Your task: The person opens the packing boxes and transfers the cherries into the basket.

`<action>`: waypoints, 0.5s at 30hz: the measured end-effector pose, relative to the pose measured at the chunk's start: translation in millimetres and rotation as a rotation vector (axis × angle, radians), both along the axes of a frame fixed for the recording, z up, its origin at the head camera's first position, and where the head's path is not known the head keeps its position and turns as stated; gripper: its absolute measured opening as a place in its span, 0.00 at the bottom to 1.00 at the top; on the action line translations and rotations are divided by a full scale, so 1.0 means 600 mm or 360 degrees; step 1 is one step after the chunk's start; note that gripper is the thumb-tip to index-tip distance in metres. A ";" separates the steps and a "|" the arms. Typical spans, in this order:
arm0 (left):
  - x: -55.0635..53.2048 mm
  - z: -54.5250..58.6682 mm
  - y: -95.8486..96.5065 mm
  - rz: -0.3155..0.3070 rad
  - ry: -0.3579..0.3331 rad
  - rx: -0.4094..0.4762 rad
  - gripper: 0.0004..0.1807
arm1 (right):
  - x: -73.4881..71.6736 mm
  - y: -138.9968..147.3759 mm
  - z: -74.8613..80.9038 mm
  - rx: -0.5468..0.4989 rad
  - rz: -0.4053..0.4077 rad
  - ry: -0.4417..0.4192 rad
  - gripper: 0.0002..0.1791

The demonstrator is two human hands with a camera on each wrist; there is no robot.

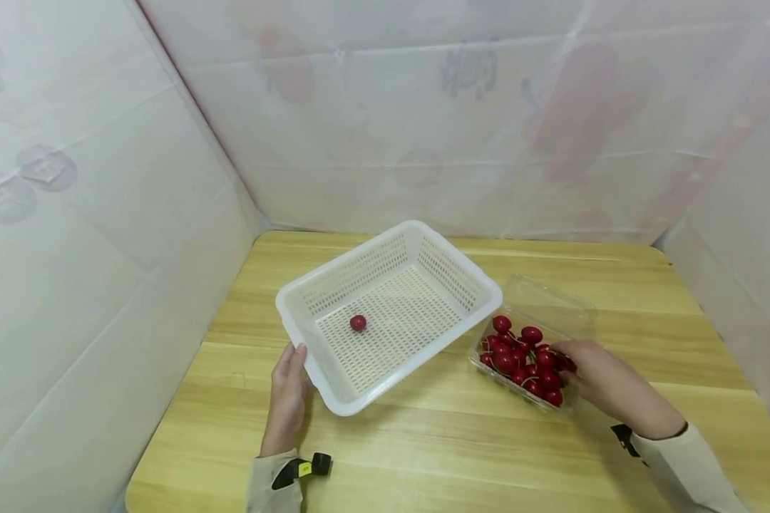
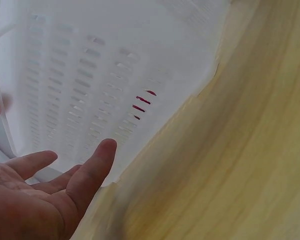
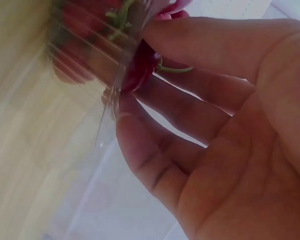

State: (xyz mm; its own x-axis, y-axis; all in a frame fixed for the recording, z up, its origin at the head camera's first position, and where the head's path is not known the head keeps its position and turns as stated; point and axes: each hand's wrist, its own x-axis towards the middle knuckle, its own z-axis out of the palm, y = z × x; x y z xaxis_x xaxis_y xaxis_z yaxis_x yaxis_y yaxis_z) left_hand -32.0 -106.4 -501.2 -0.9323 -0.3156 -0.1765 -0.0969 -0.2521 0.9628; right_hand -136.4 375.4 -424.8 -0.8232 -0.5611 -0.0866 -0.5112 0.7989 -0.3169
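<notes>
A white slotted plastic basket [image 1: 398, 299] sits left of center with one dark red cherry [image 1: 358, 323] inside. My left hand [image 1: 286, 395] holds its left end, thumb over the rim and fingers spread beneath it. Red of that cherry shows through the basket's slots in the left wrist view. To the right, several cherries [image 1: 503, 362] with green stems fill a clear plastic box [image 1: 512, 388]. My right hand [image 1: 606, 381] reaches in over the box's right edge. Its thumb and fingers pinch a stemmed cherry [image 3: 140, 67] by the box wall.
The box's clear lid [image 1: 545, 303] lies folded back behind it, near the basket's right corner. Both stand on a wooden table [image 1: 436, 434]. White printed sheets [image 1: 372, 142] wall in the back and sides.
</notes>
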 end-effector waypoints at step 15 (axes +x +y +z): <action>0.001 0.004 0.000 -0.0015 0.0011 -0.0075 0.32 | 0.005 -0.021 0.019 -0.0113 -0.0019 0.0236 0.17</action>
